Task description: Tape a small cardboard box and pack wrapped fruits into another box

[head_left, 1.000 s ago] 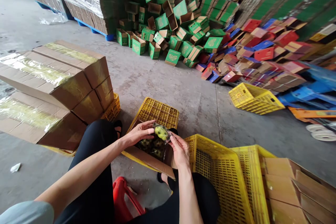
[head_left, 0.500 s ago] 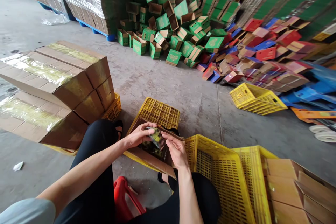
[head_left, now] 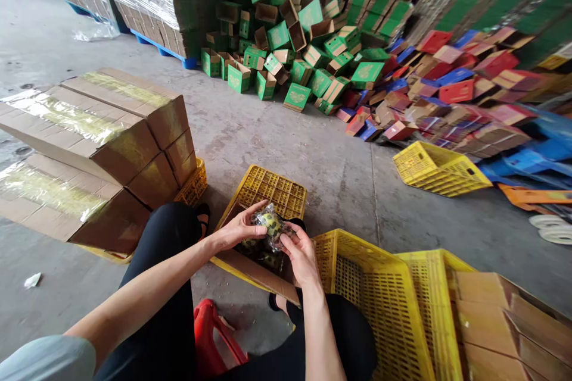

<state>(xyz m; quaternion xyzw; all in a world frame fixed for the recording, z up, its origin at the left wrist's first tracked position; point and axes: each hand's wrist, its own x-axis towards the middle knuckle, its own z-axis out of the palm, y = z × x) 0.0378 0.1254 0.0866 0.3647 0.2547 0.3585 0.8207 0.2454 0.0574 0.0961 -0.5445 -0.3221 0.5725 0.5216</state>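
Note:
A small clear-wrapped packet with a yellow-green fruit inside (head_left: 270,224) is held between both hands above an open cardboard box (head_left: 254,271) that rests on my lap and a yellow crate (head_left: 271,189). My left hand (head_left: 239,227) grips the packet from the left with fingers curled round it. My right hand (head_left: 300,253) pinches it from the right and below. More dark wrapped fruits lie inside the box, partly hidden by my hands.
Yellow plastic crates (head_left: 379,303) stand at my right, beside folded brown cartons (head_left: 504,327). Taped cardboard boxes (head_left: 93,143) are stacked at my left. Heaps of green boxes (head_left: 304,30) and red and blue boxes (head_left: 442,95) lie beyond, with another yellow crate (head_left: 438,169). A red stool (head_left: 212,333) shows below me.
The packet has been turned in my hands: flat with the fruit showing, then edge-on, now bunched up. Both hands stay over the box, the right moving closer in.

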